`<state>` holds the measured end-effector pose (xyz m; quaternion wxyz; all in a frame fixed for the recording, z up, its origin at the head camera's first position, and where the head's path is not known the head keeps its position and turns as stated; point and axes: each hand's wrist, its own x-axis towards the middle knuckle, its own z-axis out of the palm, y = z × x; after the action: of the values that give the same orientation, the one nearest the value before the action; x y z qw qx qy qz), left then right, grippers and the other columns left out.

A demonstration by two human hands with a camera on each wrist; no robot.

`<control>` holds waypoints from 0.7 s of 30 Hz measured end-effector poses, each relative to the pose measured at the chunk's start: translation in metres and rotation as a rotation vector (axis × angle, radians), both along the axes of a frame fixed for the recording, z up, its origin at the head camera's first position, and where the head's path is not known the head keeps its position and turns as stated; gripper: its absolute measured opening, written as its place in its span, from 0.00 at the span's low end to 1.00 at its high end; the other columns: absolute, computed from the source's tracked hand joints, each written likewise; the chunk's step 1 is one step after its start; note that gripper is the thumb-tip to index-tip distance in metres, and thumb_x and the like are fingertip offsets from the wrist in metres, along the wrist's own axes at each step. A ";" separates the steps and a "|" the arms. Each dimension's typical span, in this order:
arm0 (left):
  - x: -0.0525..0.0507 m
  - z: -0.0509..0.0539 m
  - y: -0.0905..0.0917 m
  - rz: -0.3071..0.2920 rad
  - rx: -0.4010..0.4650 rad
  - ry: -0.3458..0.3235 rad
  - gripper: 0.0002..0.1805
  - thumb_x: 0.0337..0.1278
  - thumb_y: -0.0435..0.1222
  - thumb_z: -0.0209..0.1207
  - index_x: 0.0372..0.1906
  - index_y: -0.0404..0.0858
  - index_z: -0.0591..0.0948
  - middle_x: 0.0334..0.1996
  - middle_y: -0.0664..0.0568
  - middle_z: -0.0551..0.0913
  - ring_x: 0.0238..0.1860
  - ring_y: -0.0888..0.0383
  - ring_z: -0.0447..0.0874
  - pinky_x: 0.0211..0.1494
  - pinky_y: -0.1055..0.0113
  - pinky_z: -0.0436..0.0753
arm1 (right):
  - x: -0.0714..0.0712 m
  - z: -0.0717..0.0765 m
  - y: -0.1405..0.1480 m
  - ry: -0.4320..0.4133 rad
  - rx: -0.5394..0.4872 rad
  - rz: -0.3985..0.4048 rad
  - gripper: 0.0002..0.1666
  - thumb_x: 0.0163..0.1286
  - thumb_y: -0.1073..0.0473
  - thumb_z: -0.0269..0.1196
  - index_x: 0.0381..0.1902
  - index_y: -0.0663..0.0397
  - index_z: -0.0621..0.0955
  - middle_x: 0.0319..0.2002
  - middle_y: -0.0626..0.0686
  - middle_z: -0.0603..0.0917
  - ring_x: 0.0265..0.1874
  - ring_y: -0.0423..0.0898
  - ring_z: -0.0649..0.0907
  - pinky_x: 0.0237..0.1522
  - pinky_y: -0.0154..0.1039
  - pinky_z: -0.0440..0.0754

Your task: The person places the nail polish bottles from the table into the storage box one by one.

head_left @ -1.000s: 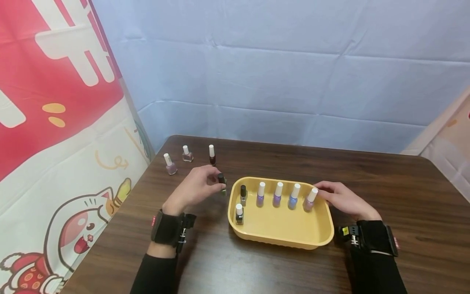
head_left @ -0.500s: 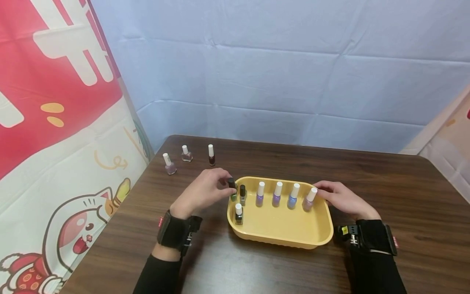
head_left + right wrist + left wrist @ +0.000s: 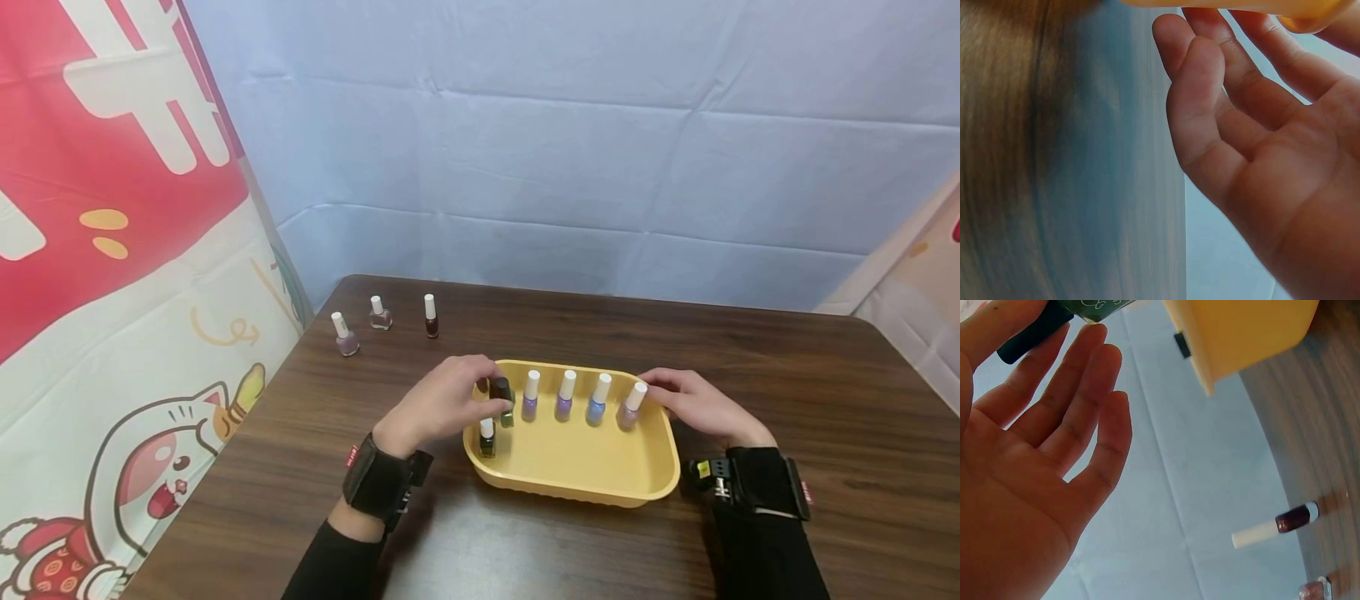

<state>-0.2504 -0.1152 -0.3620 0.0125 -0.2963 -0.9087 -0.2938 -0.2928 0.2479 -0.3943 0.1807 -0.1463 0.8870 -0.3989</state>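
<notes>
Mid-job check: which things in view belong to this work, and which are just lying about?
Belongs to the job:
left hand, pinching the green bottle
right hand, at the yellow tray
bottles in the tray
three white-capped bottles on the table, probably

Apparently just background:
blue backdrop
cartoon-printed cloth

In the head view, the left hand (image 3: 441,400) is covering part of the left end of the yellow tray (image 3: 581,462), and the bottom edge is cutting off the black sleeves (image 3: 768,550). In the left wrist view, the top edge is cropping the green bottle (image 3: 1100,307) and the bottom edge a pinkish bottle (image 3: 1312,591). In the right wrist view, the tray is hiding some tips of the right hand's (image 3: 1291,150) fingers (image 3: 1285,53); the desk (image 3: 1004,156) is blurring.
</notes>
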 end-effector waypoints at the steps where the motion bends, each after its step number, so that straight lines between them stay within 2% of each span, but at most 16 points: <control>1: 0.000 0.000 0.002 -0.008 -0.008 0.003 0.10 0.56 0.42 0.66 0.40 0.41 0.82 0.35 0.53 0.83 0.38 0.56 0.80 0.41 0.69 0.77 | 0.000 0.000 0.000 -0.001 -0.003 0.000 0.26 0.75 0.50 0.51 0.61 0.63 0.73 0.48 0.60 0.82 0.38 0.43 0.82 0.39 0.38 0.81; 12: 0.003 -0.009 0.019 -0.030 -0.085 0.009 0.11 0.56 0.44 0.65 0.40 0.43 0.82 0.34 0.54 0.83 0.31 0.63 0.74 0.33 0.73 0.73 | 0.001 -0.001 0.001 -0.011 -0.028 0.004 0.27 0.75 0.49 0.52 0.61 0.64 0.73 0.47 0.60 0.82 0.38 0.42 0.83 0.41 0.38 0.82; 21: 0.002 -0.021 0.028 -0.050 -0.131 0.027 0.10 0.55 0.45 0.66 0.34 0.44 0.79 0.32 0.55 0.82 0.30 0.64 0.71 0.32 0.75 0.71 | 0.000 -0.001 0.001 -0.009 -0.016 0.004 0.26 0.75 0.50 0.51 0.61 0.64 0.73 0.47 0.60 0.82 0.39 0.43 0.83 0.41 0.38 0.82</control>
<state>-0.2482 -0.0870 -0.3831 -0.0020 -0.3230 -0.9180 -0.2300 -0.2930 0.2492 -0.3952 0.1842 -0.1477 0.8826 -0.4064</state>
